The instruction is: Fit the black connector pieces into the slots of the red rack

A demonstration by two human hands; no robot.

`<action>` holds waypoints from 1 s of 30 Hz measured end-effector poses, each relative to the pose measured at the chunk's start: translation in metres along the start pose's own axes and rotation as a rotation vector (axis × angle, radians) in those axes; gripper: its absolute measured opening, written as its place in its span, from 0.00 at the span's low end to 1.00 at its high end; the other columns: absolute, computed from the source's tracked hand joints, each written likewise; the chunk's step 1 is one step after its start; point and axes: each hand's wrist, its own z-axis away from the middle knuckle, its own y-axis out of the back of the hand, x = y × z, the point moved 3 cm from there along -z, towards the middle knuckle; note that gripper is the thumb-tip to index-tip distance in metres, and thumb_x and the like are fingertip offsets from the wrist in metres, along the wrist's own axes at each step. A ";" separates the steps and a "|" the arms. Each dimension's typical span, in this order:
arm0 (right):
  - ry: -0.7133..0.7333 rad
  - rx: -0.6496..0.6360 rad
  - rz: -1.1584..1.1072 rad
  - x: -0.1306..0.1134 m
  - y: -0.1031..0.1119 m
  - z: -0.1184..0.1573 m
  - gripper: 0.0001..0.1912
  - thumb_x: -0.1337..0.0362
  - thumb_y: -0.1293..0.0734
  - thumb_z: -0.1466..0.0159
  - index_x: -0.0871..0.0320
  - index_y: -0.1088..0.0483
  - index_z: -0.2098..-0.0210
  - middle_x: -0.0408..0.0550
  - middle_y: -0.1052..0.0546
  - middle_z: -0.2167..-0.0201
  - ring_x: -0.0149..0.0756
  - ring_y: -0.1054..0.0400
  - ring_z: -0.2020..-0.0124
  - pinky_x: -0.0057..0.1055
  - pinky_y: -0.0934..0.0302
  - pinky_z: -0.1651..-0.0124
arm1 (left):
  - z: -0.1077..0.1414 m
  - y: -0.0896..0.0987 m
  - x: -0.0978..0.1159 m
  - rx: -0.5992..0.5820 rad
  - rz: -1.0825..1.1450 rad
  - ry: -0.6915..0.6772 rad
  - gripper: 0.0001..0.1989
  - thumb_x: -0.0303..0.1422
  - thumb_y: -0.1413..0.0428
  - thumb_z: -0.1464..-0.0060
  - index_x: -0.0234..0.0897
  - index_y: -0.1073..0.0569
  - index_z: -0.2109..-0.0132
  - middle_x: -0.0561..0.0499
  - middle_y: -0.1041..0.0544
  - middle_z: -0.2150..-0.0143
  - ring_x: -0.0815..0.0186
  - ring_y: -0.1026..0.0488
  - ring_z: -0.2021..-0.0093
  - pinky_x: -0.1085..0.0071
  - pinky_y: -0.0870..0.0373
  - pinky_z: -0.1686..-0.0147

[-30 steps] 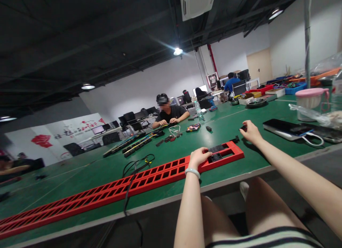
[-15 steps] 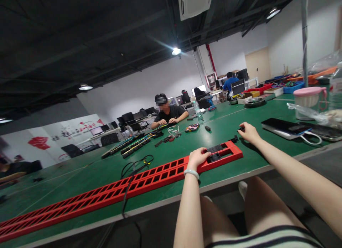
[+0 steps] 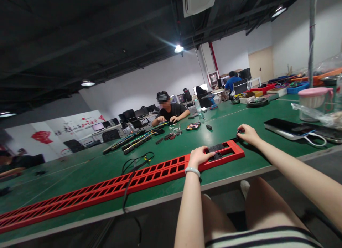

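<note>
A long red slotted frame point(image 3: 157, 175) lies along the front of the table, with black blocks point(image 3: 216, 148) seated in the openings near its right end. My left hand point(image 3: 199, 156) is closed over the frame beside these blocks, its thumb against them and its other fingers partly hidden. Just beyond the frame's right end, my right hand point(image 3: 248, 134) pinches a small black part point(image 3: 238, 132) between thumb and fingertips. A thin black piece point(image 3: 234, 139) sticks out from the frame's end, right under those fingertips; whether the two touch I cannot tell.
A black cable point(image 3: 128, 185) crosses the frame. Right of my right hand lie a phone on a white power bank point(image 3: 285, 129) and a pink-lidded cup point(image 3: 312, 104). Cable strips point(image 3: 141, 139) and a small black block point(image 3: 208, 127) lie farther back. A person point(image 3: 171, 110) sits opposite.
My right hand has moved slightly left and closer to the frame's end, onto the thin black piece there. My left hand stays on the frame. The view has shifted slightly.
</note>
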 end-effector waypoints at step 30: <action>0.079 -0.153 -0.109 -0.033 0.004 0.011 0.08 0.63 0.37 0.53 0.57 0.35 0.72 0.42 0.29 0.75 0.31 0.37 0.74 0.28 0.41 0.70 | 0.002 0.001 0.003 -0.010 0.015 0.035 0.29 0.54 0.52 0.57 0.43 0.32 0.52 0.50 0.28 0.54 0.60 0.33 0.54 0.70 0.40 0.55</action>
